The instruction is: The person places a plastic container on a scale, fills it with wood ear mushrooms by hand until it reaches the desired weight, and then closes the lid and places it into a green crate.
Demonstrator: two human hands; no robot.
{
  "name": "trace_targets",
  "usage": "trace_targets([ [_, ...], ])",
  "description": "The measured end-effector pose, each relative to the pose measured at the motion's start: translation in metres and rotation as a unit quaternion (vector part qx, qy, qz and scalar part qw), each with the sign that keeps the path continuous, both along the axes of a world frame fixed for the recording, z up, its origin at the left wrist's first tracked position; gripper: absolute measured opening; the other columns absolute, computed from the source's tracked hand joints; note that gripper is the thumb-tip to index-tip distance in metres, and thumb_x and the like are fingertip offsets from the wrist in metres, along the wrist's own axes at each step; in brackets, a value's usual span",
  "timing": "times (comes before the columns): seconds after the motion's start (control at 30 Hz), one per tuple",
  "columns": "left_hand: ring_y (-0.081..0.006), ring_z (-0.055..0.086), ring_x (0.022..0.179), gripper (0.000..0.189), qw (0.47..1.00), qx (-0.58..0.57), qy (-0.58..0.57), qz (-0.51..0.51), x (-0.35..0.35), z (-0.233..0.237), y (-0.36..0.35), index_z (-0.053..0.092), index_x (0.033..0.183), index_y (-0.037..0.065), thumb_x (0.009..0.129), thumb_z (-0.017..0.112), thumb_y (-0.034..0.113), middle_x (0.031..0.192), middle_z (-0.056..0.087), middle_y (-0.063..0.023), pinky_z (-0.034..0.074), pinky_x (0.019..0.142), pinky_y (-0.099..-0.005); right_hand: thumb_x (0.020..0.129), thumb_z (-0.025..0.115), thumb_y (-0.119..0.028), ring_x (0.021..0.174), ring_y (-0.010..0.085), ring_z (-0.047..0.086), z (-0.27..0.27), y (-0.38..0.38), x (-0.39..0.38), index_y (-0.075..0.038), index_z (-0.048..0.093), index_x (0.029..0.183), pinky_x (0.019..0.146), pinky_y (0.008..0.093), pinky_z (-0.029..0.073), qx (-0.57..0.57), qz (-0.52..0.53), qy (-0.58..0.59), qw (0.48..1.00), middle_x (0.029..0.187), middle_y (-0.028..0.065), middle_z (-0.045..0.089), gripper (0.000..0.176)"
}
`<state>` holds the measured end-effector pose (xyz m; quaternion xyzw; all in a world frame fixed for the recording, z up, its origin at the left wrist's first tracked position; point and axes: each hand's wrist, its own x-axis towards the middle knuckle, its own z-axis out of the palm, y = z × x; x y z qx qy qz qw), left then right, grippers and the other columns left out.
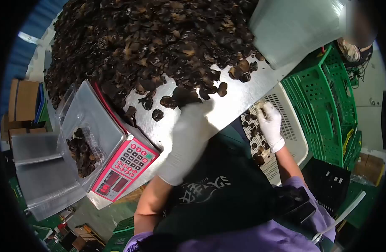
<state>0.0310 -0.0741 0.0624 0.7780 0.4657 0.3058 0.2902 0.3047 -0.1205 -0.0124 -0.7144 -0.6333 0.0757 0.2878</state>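
Note:
A wide heap of dark wood ear mushrooms [159, 46] covers the metal table [226, 101]. My left hand [191, 126], in a white glove, reaches to loose mushrooms at the heap's near edge. Motion blurs its fingers, so its grip does not show. Over a white perforated basket [300, 145] beside the table is my gloved right hand [269, 124]. Its fingers are bent together, and anything between them is too small to name. Several mushroom pieces lie in the basket below. On the scale [127, 164], left of my left hand, a clear plastic tray [92, 145] holds wood ear mushrooms.
Clear plastic trays or bags [46, 168] hang at the table's left side. A pale translucent bin [293, 29] stands at the table's back right corner. Green crates [323, 105] are stacked to the right, beyond the basket. Cardboard boxes [22, 101] stand at far left.

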Motion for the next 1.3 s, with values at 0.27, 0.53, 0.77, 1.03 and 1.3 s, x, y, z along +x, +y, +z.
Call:
trace_targets([
  [0.27, -0.0344, 0.055, 0.106, 0.058, 0.973, -0.015, 0.169, 0.156, -0.036, -0.043, 0.023, 0.051, 0.125, 0.002, 0.077, 0.075, 0.022, 0.113, 0.052, -0.0138, 0.051, 0.084, -0.0438, 0.077, 0.074, -0.011, 0.078, 0.0221, 0.064, 0.031, 0.043, -0.065, -0.009, 0.065, 0.111, 0.070, 0.0330, 0.053, 0.036, 0.080, 0.117, 0.989, 0.095, 0.0075, 0.065, 0.036],
  [0.53, -0.0332, 0.056, 0.097, 0.038, 0.951, -0.022, 0.230, 0.206, -0.051, -0.042, 0.009, 0.056, 0.112, 0.005, 0.079, 0.070, 0.019, 0.104, 0.052, -0.0132, 0.051, 0.076, -0.0434, 0.073, 0.077, -0.010, 0.078, 0.0176, 0.064, 0.025, 0.106, -0.129, -0.011, 0.066, 0.117, 0.067, 0.0276, 0.052, 0.041, 0.191, 0.071, 0.978, 0.101, 0.0061, 0.063, 0.045],
  [0.77, -0.0325, 0.055, 0.104, 0.062, 0.954, -0.073, 0.226, 0.184, -0.053, -0.021, 0.011, 0.053, 0.128, 0.004, 0.075, 0.076, 0.027, 0.110, 0.052, -0.0133, 0.048, 0.085, -0.0417, 0.073, 0.067, 0.001, 0.095, 0.0276, 0.065, 0.038, 0.086, -0.117, -0.006, 0.066, 0.111, 0.084, 0.0349, 0.053, 0.106, 0.319, 0.068, 0.939, 0.107, 0.0116, 0.064, 0.038],
  [1.03, -0.0308, 0.055, 0.103, 0.056, 0.952, -0.025, 0.257, 0.164, -0.041, -0.028, 0.031, 0.058, 0.120, 0.002, 0.075, 0.077, 0.030, 0.107, 0.056, -0.0134, 0.048, 0.089, -0.0404, 0.078, 0.070, 0.002, 0.078, 0.0179, 0.063, 0.040, 0.085, -0.103, -0.005, 0.067, 0.110, 0.070, 0.0279, 0.052, 0.100, 0.243, 0.110, 0.958, 0.105, 0.0086, 0.063, 0.033],
  [1.3, -0.0280, 0.055, 0.101, 0.036, 0.945, -0.005, 0.284, 0.166, -0.059, -0.027, 0.024, 0.062, 0.104, 0.005, 0.079, 0.074, 0.027, 0.103, 0.058, -0.0110, 0.047, 0.088, -0.0376, 0.077, 0.071, -0.014, 0.094, 0.0292, 0.062, 0.031, 0.113, -0.105, -0.008, 0.064, 0.113, 0.085, 0.0382, 0.050, 0.049, 0.176, -0.012, 0.983, 0.104, 0.0103, 0.064, 0.037],
])
